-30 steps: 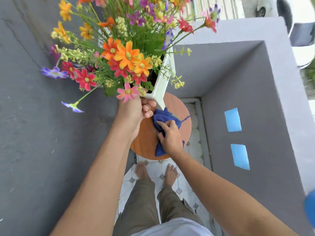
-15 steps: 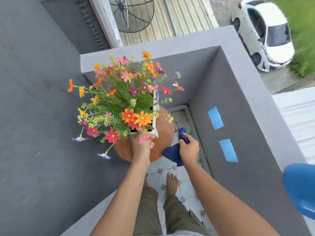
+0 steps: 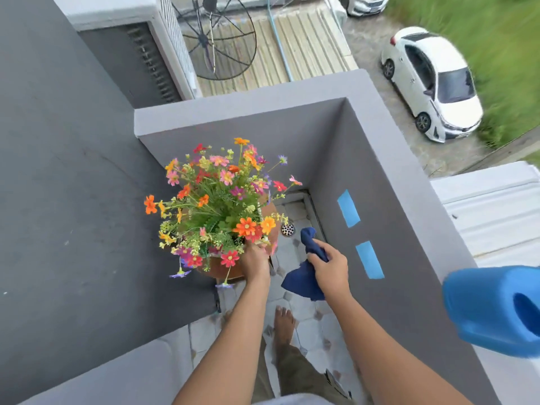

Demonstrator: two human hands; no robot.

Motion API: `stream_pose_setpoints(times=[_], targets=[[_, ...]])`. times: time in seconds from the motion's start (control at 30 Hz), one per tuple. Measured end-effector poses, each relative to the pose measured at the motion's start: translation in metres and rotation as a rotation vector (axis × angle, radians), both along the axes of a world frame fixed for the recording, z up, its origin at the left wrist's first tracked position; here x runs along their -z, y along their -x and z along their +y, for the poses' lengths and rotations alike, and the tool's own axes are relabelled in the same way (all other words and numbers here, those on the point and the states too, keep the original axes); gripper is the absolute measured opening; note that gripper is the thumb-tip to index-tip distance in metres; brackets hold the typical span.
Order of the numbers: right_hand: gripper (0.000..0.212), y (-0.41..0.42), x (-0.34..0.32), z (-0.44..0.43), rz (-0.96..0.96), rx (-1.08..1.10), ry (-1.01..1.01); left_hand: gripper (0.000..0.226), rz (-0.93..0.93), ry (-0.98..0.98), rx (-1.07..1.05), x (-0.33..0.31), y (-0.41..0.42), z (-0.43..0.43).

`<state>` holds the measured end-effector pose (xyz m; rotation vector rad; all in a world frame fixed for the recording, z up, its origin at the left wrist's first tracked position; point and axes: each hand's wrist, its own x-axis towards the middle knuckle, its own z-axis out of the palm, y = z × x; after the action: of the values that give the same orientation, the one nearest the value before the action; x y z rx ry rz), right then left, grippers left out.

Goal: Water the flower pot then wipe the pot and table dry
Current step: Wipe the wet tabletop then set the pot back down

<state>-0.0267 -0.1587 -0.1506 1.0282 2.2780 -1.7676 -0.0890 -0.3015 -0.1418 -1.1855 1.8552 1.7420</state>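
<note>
A white flower pot (image 3: 264, 238), almost hidden under its bunch of orange, pink and red flowers (image 3: 222, 206), stands on a small round wooden table (image 3: 217, 270). My left hand (image 3: 257, 258) grips the pot's near rim under the blooms. To the right of the table, above the tiled floor, my right hand (image 3: 330, 267) is closed on a crumpled dark blue cloth (image 3: 304, 280), which hangs clear of the table. A blue watering can (image 3: 493, 308) rests on the wall ledge at the far right.
Grey parapet walls (image 3: 380, 182) enclose the narrow balcony corner, with two blue tape strips (image 3: 349, 209) on the right wall. A floor drain (image 3: 287, 229) lies behind the table. My bare foot (image 3: 283, 320) stands on the tiles. A white car (image 3: 432, 83) is parked far below.
My right hand lifted the blue cloth off the tabletop and drew it right, away from the table. The pot was set upright. My head pulled back, widening the view.
</note>
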Motion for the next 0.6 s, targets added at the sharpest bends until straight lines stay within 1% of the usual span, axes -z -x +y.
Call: stream_pose_setpoints(times=[0.1, 0.13, 0.23, 0.3, 0.33, 0.37, 0.43, 0.5, 0.53, 0.6], targets=[[0.04, -0.005, -0.009, 0.003, 0.021, -0.014, 0.024, 0.054, -0.011, -0.039, -0.103, 0.009, 0.003, 0.002], [0.04, -0.006, -0.012, 0.004, 0.027, -0.018, 0.024, 0.056, 0.001, -0.053, -0.126, 0.009, 0.004, 0.003], [0.038, -0.007, -0.023, 0.003, 0.05, -0.045, 0.018, 0.047, 0.015, -0.133, -0.147, -0.003, -0.001, 0.004], [0.036, -0.012, -0.032, 0.003, 0.062, -0.043, 0.007, 0.033, 0.022, -0.181, -0.091, -0.005, -0.009, 0.006], [0.036, -0.014, -0.036, 0.002, 0.064, -0.036, 0.007, 0.027, 0.026, -0.186, -0.038, -0.005, -0.015, 0.007], [0.036, -0.015, -0.04, 0.002, 0.072, -0.03, 0.007, 0.028, 0.01, -0.184, 0.045, -0.005, -0.02, 0.008], [0.037, -0.019, -0.055, 0.003, 0.097, -0.008, -0.022, 0.034, -0.026, -0.205, 0.262, -0.014, -0.029, 0.012], [0.038, -0.022, -0.071, 0.004, 0.12, 0.002, -0.049, 0.039, -0.023, -0.21, 0.437, -0.028, -0.03, 0.014], [0.037, -0.025, -0.083, 0.006, 0.135, 0.005, -0.063, 0.036, 0.007, -0.206, 0.512, -0.039, -0.029, 0.016], [0.035, -0.033, -0.108, 0.013, 0.169, 0.012, -0.091, 0.029, 0.14, -0.168, 0.634, -0.072, -0.029, 0.015]])
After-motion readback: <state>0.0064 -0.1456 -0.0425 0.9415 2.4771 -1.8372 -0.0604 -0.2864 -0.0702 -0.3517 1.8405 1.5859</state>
